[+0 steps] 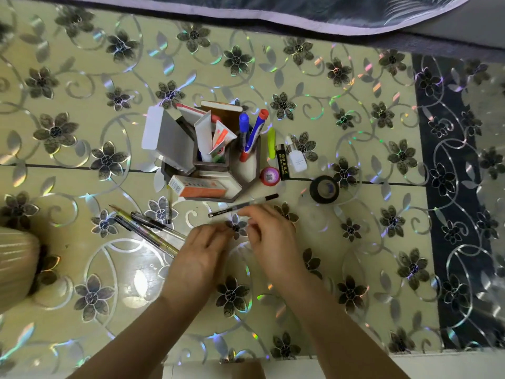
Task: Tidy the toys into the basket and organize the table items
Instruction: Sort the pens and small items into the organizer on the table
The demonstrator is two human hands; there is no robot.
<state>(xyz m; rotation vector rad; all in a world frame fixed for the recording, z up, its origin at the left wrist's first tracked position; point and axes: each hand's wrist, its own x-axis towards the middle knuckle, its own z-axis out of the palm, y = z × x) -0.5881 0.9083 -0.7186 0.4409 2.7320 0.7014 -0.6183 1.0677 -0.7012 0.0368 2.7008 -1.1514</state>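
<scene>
Clearance is widest right of the organizer (202, 160), where the bare table (369, 242) runs out to a dark band (437, 187). Behind the organizer, a fabric fold (273, 12) covers the far edge. The table carries a glossy floral cover. To the left front of the organizer lies a cluster of pens (147, 228); to its right sit a dropper bottle (296, 157), a black tube (281, 162) and a tape roll (324, 189). A black-capped pen (243, 205) lies just in front of the organizer. The right hand (270, 236) reaches palm down, fingertips at the pen's barrel; blur hides whether its grip has closed on it. The left hand (202, 250) lies alongside, grip relaxed, holding nothing.
</scene>
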